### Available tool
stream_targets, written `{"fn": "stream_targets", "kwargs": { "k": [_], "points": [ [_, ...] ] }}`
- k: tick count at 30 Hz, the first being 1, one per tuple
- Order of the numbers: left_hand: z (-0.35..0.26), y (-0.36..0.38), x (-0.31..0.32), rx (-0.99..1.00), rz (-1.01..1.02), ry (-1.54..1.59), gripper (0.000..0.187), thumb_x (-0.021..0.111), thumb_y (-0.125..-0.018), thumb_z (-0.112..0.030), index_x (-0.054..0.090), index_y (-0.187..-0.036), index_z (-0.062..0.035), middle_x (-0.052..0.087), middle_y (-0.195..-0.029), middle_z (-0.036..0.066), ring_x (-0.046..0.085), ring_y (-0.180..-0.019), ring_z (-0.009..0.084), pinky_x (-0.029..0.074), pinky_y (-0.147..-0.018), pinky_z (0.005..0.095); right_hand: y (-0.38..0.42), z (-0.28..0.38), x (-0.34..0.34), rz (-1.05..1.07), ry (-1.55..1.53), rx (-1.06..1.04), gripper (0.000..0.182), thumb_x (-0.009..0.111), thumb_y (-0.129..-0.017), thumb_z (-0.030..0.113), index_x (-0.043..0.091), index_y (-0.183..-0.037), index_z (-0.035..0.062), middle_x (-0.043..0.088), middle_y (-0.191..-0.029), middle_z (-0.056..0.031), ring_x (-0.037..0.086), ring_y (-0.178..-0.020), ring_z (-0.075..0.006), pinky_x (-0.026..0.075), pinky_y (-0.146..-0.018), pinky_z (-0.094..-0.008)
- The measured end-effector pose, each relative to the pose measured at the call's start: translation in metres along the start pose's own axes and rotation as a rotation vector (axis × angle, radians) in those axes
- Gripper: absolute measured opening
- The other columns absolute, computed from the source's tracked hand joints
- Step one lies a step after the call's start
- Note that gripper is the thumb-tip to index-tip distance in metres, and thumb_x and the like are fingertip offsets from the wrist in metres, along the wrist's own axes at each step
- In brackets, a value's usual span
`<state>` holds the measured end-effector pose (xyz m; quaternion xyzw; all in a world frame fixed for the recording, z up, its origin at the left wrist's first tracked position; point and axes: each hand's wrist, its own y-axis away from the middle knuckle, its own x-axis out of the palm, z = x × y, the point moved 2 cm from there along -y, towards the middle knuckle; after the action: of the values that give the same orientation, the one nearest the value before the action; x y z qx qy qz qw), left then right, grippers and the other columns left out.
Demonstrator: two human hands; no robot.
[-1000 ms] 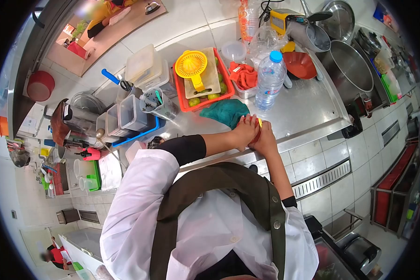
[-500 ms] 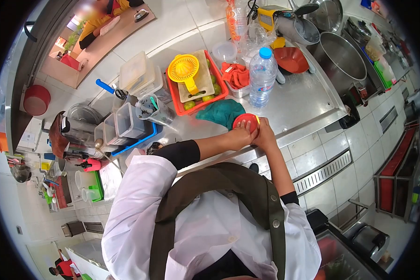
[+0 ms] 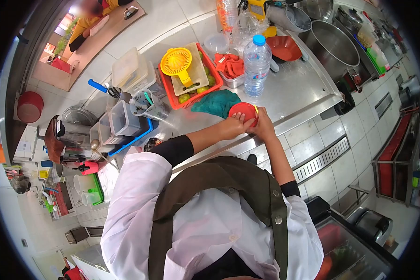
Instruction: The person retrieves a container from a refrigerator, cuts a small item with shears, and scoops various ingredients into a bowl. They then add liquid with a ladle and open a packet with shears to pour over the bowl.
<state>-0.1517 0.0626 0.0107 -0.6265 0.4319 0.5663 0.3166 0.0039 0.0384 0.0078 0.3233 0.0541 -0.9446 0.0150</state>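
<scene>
Both of my hands are on a red round plastic lid or shallow container (image 3: 241, 110) at the steel counter's front edge. The fingers of my left hand (image 3: 235, 127) press on its red face. My right hand (image 3: 264, 125) wraps its right side, where a small yellow piece shows by the fingers. What lies beneath the red face is hidden. Just left of it, a crumpled green cloth (image 3: 217, 103) rests on the counter. Behind stands a clear water bottle (image 3: 257, 67) with a blue cap.
An orange basket (image 3: 175, 100) of green citrus fruit holds a cutting board (image 3: 198, 67) and a yellow juicer (image 3: 176, 61). Clear containers (image 3: 126, 119) stand left. A red cloth (image 3: 229, 65), an orange-red bowl (image 3: 284, 48) and a large pot (image 3: 336, 44) are behind. Another person leans at the hatch.
The camera view has shifted slightly, moving the counter items a little left and up. Both hands stay on the red round piece, with slightly more of its face showing.
</scene>
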Motion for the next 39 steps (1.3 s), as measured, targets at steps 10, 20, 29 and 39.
{"fn": "stream_targets", "kwargs": {
  "k": [10, 20, 29, 39],
  "points": [
    [0.010, 0.032, -0.037, -0.201, -0.373, 0.427, 0.055, 0.053, -0.080, -0.006, 0.036, -0.132, -0.0032, 0.055, -0.116, 0.022, 0.059, -0.099, 0.0337, 0.049, -0.082, 0.0400, 0.022, 0.012, -0.027, -0.188, -0.034, -0.047, 0.076, 0.082, -0.058, 0.027, 0.042, -0.116, -0.0015, 0.048, -0.108, -0.0144, 0.051, -0.092, -0.0308, 0.043, -0.080, -0.0369],
    [0.019, 0.154, 0.061, -0.912, -0.953, 1.737, 0.044, 0.047, -0.084, 0.002, 0.041, -0.128, 0.0007, 0.060, -0.103, 0.008, 0.061, -0.083, 0.0153, 0.050, -0.062, 0.0238, 0.014, 0.083, -0.089, -0.238, -0.194, -0.175, 0.008, 0.054, -0.084, 0.003, 0.057, -0.091, -0.0004, 0.055, -0.093, -0.0148, 0.055, -0.081, -0.0267, 0.044, -0.073, -0.0324],
    [-0.019, 0.161, 0.032, -1.019, -0.879, 0.608, 0.084, 0.068, -0.067, -0.008, 0.023, -0.138, -0.0016, 0.025, -0.139, 0.029, 0.026, -0.130, 0.0393, 0.023, -0.108, 0.0426, 0.020, 0.045, 0.006, -0.196, 0.005, -0.305, 0.007, 0.057, -0.081, 0.001, 0.058, -0.088, 0.0015, 0.059, -0.085, -0.0156, 0.059, -0.083, -0.0330, 0.047, -0.073, -0.0350],
    [-0.024, 0.159, 0.012, -0.817, -0.841, 1.008, 0.054, 0.062, -0.073, -0.001, 0.047, -0.125, -0.0054, 0.045, -0.130, 0.013, 0.045, -0.120, 0.0275, 0.037, -0.098, 0.0382, 0.020, -0.003, 0.009, -0.420, -0.722, 0.210, 0.010, 0.050, -0.089, 0.005, 0.053, -0.089, -0.0052, 0.059, -0.078, -0.0126, 0.065, -0.063, -0.0200, 0.054, -0.060, -0.0286]
  ]
}}
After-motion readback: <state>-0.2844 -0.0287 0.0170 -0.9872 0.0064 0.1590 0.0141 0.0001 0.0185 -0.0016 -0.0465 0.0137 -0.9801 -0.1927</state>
